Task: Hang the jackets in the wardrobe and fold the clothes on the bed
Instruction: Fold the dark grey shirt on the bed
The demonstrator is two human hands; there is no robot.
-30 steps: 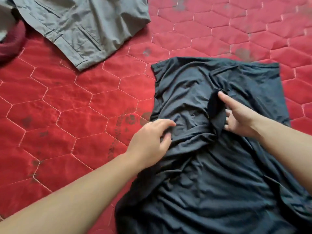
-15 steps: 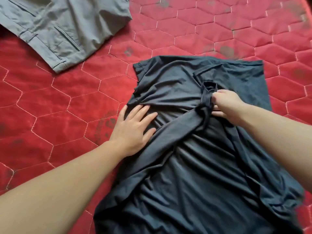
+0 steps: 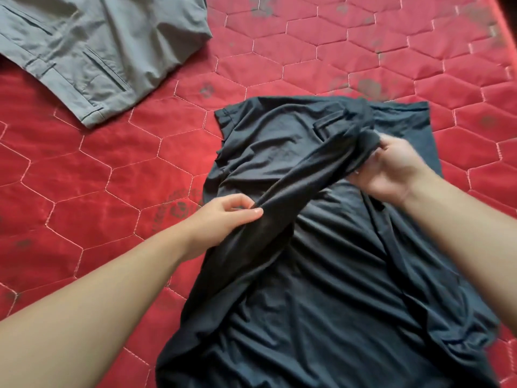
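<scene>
A dark grey shirt (image 3: 321, 289) lies spread and wrinkled on the red quilted bed (image 3: 112, 177), its far end toward the top of the view. One sleeve is pulled diagonally across the shirt's body. My left hand (image 3: 223, 219) pinches the lower part of that sleeve at the shirt's left side. My right hand (image 3: 391, 172) grips the sleeve's end, lifted a little above the shirt near its upper right.
Grey trousers (image 3: 92, 49) lie flat at the top left of the bed. The bed's right edge (image 3: 510, 32) shows at the top right corner. Bare red quilt lies between the trousers and the shirt.
My left hand went from lying flat on the shirt to pinching the sleeve. My right hand pulled the sleeve end up and to the right, stretching it taut.
</scene>
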